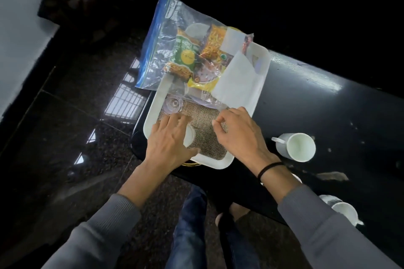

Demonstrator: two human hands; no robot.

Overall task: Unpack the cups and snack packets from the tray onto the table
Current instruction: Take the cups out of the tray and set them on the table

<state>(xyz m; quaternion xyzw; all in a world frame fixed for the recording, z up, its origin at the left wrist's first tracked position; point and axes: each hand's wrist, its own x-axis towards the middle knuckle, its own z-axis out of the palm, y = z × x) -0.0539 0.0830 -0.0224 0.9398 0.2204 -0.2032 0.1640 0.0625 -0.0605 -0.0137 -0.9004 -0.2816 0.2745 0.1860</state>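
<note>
Looking down: jeans (190, 225) and grey sleeves (105, 231) nearest, dark speckled floor (65, 116) on the left. Black glossy surface (328, 105) runs right and away.

- Near cup (345, 209): white, on the surface at the right edge, partly hidden behind the right sleeve.
- Left grip (172, 137): released, fingers spread, lying flat over a white disc (189, 137) at the tray's near end. Can't tell whether the disc is a cup or a lid.
- Right grip (238, 135): black band (270, 169) at the wrist, fingers curled over the mat's right side, thumb and forefinger tips together. Can't tell if they pinch anything.
- Tray (150, 116): white, on the surface's left end, near corner past the edge. Burlap mat (205, 129) lines its near half.
- Second cup (298, 147): white, on the surface just right of the tray, apart from it, mouth tipped toward the camera.
- Glass (172, 104): clear, on the tray at the mat's far left corner.
- White paper (237, 78): lies over the tray's far right part.
- Bag (157, 50): clear zip type, blue edge, on the tray's far end and overhanging the left rim. Inside it: green packet (185, 54), orange packet (215, 41), yellow packet (203, 84), all snack packs, overlapping.
</note>
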